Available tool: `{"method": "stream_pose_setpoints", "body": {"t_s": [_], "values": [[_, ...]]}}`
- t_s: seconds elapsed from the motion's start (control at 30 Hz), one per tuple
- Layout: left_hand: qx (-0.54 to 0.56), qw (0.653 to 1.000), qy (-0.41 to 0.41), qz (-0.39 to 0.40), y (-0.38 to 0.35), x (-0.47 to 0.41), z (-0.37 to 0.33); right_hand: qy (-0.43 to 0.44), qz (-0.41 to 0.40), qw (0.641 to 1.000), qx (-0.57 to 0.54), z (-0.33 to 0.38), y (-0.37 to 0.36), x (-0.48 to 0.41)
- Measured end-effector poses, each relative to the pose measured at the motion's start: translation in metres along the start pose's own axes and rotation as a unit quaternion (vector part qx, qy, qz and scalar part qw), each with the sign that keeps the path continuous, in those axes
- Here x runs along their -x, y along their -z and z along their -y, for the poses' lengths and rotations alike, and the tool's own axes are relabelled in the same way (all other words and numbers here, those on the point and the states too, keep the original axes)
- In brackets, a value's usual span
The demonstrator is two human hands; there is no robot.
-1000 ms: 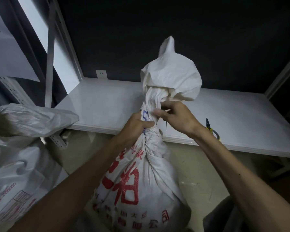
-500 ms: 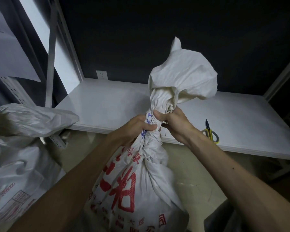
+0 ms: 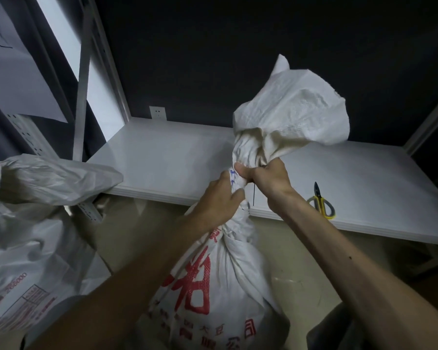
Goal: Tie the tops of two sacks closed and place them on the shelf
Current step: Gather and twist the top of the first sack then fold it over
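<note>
A white woven sack with red print point(image 3: 213, 286) stands on the floor in front of me, its neck twisted into a tight rope. My left hand point(image 3: 219, 198) grips the lower neck. Just above it, my right hand point(image 3: 264, 179) grips the neck under the loose flared top point(image 3: 296, 109), which leans right. A thin dark tie hangs below my right hand. A second white sack point(image 3: 28, 218) with an open, slumped top stands at the left. The white shelf board point(image 3: 162, 157) runs behind both sacks.
Yellow-handled scissors point(image 3: 323, 204) lie on the shelf near its front edge, right of my hands. Grey perforated uprights point(image 3: 82, 97) frame the shelf at the left. A white wall socket point(image 3: 157, 112) sits on the dark back wall. Beige floor shows below the shelf.
My right hand has closed round the neck just above my left hand. The sack's loose top has swung to the right and tilted further over.
</note>
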State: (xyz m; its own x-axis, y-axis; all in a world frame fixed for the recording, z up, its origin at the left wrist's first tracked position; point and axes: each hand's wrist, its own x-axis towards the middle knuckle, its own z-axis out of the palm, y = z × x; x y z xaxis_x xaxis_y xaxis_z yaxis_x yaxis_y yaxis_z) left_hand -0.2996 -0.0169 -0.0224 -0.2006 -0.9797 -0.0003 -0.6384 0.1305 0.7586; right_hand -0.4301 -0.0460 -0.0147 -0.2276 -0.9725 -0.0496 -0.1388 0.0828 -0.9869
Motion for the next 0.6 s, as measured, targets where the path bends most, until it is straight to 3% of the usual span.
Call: {"method": "stream_pose_setpoints", "body": {"t_s": [0.13, 0.27, 0.43, 0.6], "values": [[0.09, 0.994, -0.029, 0.053, 0.024, -0.012, 0.013, 0.131, 0.051, 0.964, 0.227, 0.008, 0.019, 0.012], [0.193, 0.979, -0.013, 0.066, 0.042, -0.015, 0.018, 0.264, -0.02, 0.916, 0.301, -0.001, 0.035, 0.021], [0.263, 0.958, 0.043, 0.105, 0.042, -0.017, 0.017, 0.511, -0.036, 0.738, 0.439, -0.016, 0.035, 0.025], [0.299, 0.933, 0.062, 0.189, 0.041, -0.016, 0.012, 0.533, -0.048, 0.613, 0.581, -0.028, 0.036, 0.016]]}}
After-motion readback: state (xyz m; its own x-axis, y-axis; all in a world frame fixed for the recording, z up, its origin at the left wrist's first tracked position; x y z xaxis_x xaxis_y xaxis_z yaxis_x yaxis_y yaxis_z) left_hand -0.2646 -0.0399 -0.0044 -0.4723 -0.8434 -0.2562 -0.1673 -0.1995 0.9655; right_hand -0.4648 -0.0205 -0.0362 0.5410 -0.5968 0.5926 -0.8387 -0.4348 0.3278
